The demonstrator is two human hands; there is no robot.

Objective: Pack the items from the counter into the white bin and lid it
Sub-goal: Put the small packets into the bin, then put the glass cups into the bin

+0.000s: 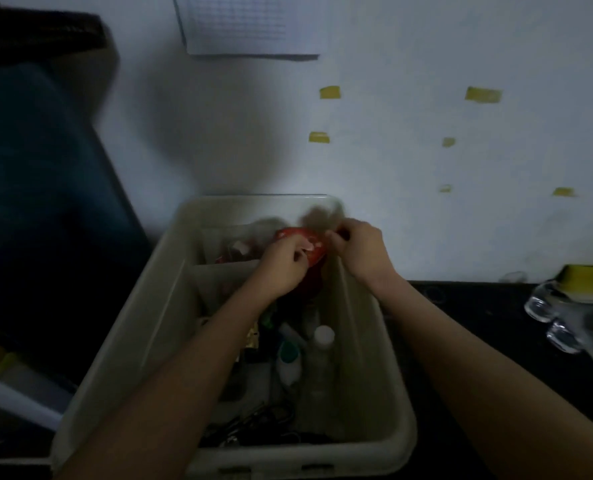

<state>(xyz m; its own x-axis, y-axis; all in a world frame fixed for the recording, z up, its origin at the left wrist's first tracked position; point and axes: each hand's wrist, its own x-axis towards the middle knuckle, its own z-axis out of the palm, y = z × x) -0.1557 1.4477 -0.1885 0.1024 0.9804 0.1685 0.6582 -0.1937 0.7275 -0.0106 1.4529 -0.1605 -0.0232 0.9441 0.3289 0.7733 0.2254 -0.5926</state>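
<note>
Inside the white bin (364, 341), at its far end, sits a red packet (309, 247); the left hand (283, 268) and right hand (361, 252) both pinch it with curled fingers. Nearer in the bin lie a white bottle (323, 337), a green-capped tube (288, 362) and dark cables (253, 420). Right of the bin, on the black counter (478, 323), stand clear glasses (548, 317) and a yellow sponge (589, 278).
</note>
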